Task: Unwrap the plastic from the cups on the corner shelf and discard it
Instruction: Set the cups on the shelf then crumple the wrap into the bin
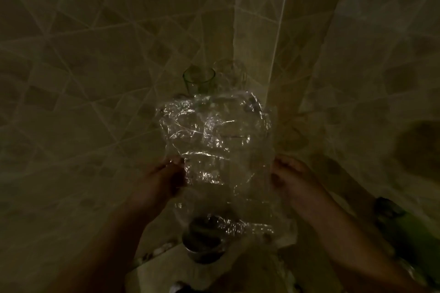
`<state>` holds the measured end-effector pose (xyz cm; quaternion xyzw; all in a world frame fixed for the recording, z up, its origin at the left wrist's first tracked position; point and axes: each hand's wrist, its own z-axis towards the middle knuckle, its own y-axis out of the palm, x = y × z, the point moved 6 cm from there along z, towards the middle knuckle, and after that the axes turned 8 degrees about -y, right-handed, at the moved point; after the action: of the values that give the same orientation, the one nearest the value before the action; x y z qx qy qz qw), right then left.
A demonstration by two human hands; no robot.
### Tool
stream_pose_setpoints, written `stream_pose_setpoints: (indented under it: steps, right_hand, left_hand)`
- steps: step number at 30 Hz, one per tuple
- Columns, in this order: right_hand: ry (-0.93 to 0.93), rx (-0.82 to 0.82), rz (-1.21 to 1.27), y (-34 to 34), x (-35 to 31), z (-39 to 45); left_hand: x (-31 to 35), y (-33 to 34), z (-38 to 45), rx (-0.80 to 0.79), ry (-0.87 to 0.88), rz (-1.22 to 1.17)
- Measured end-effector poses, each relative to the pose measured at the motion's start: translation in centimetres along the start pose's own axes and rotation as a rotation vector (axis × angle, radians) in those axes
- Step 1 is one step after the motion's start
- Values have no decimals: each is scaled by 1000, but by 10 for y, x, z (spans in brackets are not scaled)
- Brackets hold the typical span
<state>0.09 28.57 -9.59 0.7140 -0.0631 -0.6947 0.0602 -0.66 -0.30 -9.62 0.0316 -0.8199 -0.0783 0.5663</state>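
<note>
The scene is dim. A crinkled sheet of clear plastic wrap (214, 140) hangs spread in front of a tiled corner. My left hand (164, 178) pinches its left edge and my right hand (288, 176) pinches its right edge. Behind the top of the sheet stand a green glass cup (198, 79) and, to its right, a clear cup (232, 72) that I can barely make out. The shelf under them is hidden by the plastic. Below the sheet sits a dark round cup-like container (204, 240).
Tiled walls (95, 54) meet at a corner just right of the cups. A pale ledge (164, 266) lies at the bottom centre. A green object (402, 233) sits at the lower right edge, and a dark blurred patch (419, 147) shows on the right wall.
</note>
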Motion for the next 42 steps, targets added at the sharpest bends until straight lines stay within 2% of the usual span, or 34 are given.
stream_pose_setpoints:
  steps: [4,8,9,12,15,17,19,21,25,28,30,34,39,42]
  right_hand:
    - [-57,35,-149,-4,9,-3]
    - [-138,194,-277,-22,8,-10]
    - [-139,217,-245,-24,9,-12]
    - [-69,146,-127,-20,16,-17]
    - [-77,85,-304,-22,19,-23]
    - [-99,72,-323,-27,20,-27]
    - [-127,44,-421,-30,19,-30]
    - [-168,85,-480,-35,15,-32]
    - [-124,255,-175,-48,18,-32]
    - [-48,223,-57,-43,21,-31]
    - [-7,175,-62,-40,20,-28]
    - [-14,198,-98,-40,14,-21]
    - [-126,323,-189,-52,3,-21]
    - [-119,220,-257,-47,3,-21]
  left_hand:
    - [1,-2,-5,-15,4,-2]
    - [-1,4,-12,-60,25,48]
    - [-3,7,-13,-63,21,38]
    - [-7,12,-13,-38,22,-9]
    - [-11,9,-11,20,-3,-32]
    - [-15,4,-8,59,-20,-46]
    - [-17,4,-7,40,-16,-67]
    - [-15,5,-8,31,-10,-75]
    - [-12,10,-9,17,21,-81]
    - [-10,16,-10,-4,34,-115]
    - [-7,16,-8,-18,62,-93]
    - [1,19,-9,-77,82,-11]
    - [3,11,-3,35,3,-115]
    - [8,12,-4,-11,17,-73]
